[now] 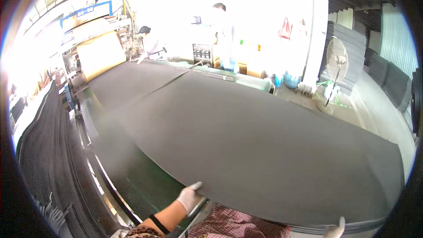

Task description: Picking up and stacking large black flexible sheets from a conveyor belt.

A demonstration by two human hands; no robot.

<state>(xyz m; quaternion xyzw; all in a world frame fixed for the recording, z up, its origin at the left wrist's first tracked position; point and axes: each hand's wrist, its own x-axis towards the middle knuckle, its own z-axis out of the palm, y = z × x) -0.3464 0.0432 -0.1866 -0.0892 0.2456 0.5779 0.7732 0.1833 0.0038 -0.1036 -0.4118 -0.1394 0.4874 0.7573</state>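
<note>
A large, thin dark grey sheet (pixel 264 145) stretches from the green conveyor belt (pixel 147 185) out to the right, past the belt's end. Its near edge is gripped by my left hand (pixel 189 197), in a white glove, with the thumb on top and the fingers hidden below. Further right along the same edge, my gloved right hand (pixel 336 229) pinches the sheet, its thumb showing above and most of the hand cut off by the picture's lower edge. Beneath the sheet near this hand, the edges of several stacked sheets (pixel 308 230) show.
Another dark grey sheet (pixel 132 81) lies farther up the belt, by a machine with a yellowish panel (pixel 103 55). A tall stack of black sheets (pixel 44 158) stands left. Two people, one person (pixel 150 44) near the machine, work beyond the belt. A standing fan (pixel 337 57) is at the right.
</note>
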